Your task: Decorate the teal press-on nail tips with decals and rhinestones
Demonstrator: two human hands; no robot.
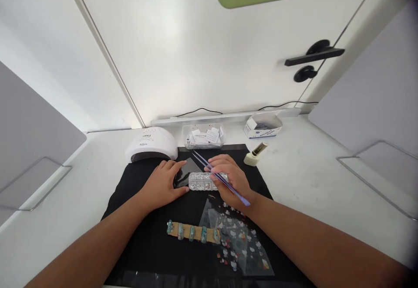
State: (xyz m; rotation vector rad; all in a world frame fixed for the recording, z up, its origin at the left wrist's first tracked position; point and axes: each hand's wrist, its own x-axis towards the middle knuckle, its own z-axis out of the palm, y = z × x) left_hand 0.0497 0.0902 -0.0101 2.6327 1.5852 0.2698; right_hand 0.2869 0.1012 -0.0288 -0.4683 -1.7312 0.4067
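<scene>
Left hand [163,183]: rests palm down on the black mat [137,218], fingers spread loosely and lying flat, fingertips touching the left end of the rhinestone box [202,181]; grips nothing.
Right hand [230,179]: curled over the right half of the rhinestone box, fingers closed around the purple tweezers [220,179].
Purple tweezers: held slantwise, tips pointing up and left past the fingers, rear end sticking out over the wrist.
Rhinestone box: clear, long, split into small compartments, lying flat on the mat between the two hands, near the mat's middle.
Dark lid or card [184,172]: just behind the box, partly under the left fingertips; cannot tell which.
Nail tip strip [192,232]: tan strip with a row of decorated tips, on the mat nearer the body, well apart from both hands.
Sticker sheets [238,244]: clear sheets with small red and white shapes, just right of the strip, below the right wrist.
Nail lamp [152,144]: white dome at the mat's far left corner.
Clear tub [204,136]: behind the mat, filled with small white packets.
Small bottle [256,153]: tilted on a pale stand, right of the mat.
Open white carton [263,125]: behind the bottle, near the wall.
</scene>
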